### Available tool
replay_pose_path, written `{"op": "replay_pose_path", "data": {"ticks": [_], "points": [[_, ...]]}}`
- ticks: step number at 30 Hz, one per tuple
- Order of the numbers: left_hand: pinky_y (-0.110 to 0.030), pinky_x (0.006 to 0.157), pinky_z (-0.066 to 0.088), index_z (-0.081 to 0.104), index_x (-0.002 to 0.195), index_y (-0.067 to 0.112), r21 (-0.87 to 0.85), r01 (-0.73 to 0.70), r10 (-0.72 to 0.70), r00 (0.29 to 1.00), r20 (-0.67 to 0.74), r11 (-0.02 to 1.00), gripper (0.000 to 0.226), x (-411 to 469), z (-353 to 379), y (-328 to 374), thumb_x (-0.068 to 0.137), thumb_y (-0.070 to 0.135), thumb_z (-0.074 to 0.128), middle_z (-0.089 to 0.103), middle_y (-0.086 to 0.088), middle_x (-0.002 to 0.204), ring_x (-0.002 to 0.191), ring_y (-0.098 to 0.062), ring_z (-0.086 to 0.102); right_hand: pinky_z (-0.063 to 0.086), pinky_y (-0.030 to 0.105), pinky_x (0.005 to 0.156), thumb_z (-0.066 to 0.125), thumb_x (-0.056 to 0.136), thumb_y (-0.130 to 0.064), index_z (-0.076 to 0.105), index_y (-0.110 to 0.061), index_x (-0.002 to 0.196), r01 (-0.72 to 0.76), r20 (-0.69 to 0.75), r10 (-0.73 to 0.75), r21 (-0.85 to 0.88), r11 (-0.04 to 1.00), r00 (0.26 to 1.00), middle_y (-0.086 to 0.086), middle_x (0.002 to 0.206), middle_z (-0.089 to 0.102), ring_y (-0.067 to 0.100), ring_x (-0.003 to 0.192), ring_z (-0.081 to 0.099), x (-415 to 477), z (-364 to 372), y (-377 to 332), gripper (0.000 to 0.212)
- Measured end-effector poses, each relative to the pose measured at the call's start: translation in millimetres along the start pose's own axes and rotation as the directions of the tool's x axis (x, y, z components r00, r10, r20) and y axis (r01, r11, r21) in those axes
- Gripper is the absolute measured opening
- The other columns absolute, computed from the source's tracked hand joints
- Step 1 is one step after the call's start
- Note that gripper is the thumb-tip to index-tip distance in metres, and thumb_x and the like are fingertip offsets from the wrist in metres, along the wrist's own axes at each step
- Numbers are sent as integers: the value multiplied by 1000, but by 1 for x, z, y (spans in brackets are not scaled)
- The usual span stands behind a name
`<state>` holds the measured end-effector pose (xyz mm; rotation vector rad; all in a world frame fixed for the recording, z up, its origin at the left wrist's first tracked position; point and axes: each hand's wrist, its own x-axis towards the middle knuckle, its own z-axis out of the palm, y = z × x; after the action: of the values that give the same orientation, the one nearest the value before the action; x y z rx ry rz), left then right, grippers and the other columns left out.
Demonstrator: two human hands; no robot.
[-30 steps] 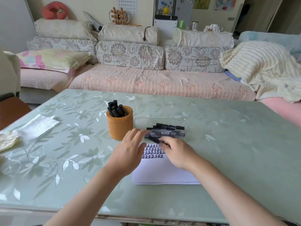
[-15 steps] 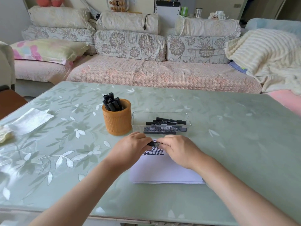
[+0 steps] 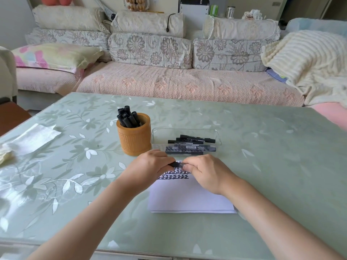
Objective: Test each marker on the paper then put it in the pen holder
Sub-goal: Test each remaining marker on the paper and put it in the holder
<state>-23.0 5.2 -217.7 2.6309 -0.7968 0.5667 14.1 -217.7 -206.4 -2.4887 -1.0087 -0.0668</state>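
Both hands, left (image 3: 152, 166) & right (image 3: 204, 171), pinch one marker (image 3: 177, 164) over the paper (image 3: 187, 197) (cap end probably left). Light, stiff, slick barrel; grip near ends.

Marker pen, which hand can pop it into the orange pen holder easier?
Probably the left hand. It grips one end of the marker, and the pen holder stands just beyond it. The right hand grips the other end and would have to cross over.
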Motion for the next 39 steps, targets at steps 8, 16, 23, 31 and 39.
{"op": "replay_pose_path", "data": {"ticks": [8, 16, 23, 31, 39], "points": [[-27, 63, 41, 65, 87, 18, -123, 221, -205, 970, 132, 967, 24, -11, -2, -12, 98, 34, 50, 56, 8, 72, 69, -7, 49, 43, 29, 64, 57, 91, -32, 69, -27, 109, 115, -126, -142, -200, 973, 982, -8, 84, 60, 20, 78, 59, 1, -3, 12, 22], [-43, 75, 53, 61, 123, 24, 103, 452, -458, 888, 45, 886, 27, -34, -2, -38, 99, 23, 48, 61, 3, 109, 97, -24, 60, 44, 28, 80, 51, 100, -25, 63, -21, 128, -46, -120, 47, 13, 999, 992, -11, 108, 55, 16, 94, 60, -2, 1, 19, 31], [-30, 60, 38, 63, 107, 24, 198, 521, -519, 852, -66, 830, 15, -34, 4, -31, 92, 29, 60, 62, 7, 101, 103, -20, 56, 34, 11, 82, 48, 97, -9, 51, -29, 127, -49, -103, 63, 125, 991, 993, -27, 108, 49, -3, 103, 50, -7, 3, 8, 36], [-34, 67, 48, 65, 105, 21, 182, 467, -436, 880, -186, 865, 17, -27, 5, -22, 91, 29, 59, 59, 5, 98, 95, -22, 57, 46, 20, 75, 35, 90, 8, 67, -30, 116, -50, -125, 96, 326, 944, 988, -23, 100, 54, 7, 75, 59, -12, 1, 14, 57], [-30, 70, 47, 68, 101, 31, -23, 100, -100, 995, -14, 995, 19, -28, 21, 35, 92, 41, 54, 56, 9, 99, 87, -15, 54, 39, 20, 63, 71, 86, -9, 64, -33, 100, -86, -161, 177, 458, 885, 971, -13, 76, 55, 6, 60, 45, -25, 8, 19, 28]]}}
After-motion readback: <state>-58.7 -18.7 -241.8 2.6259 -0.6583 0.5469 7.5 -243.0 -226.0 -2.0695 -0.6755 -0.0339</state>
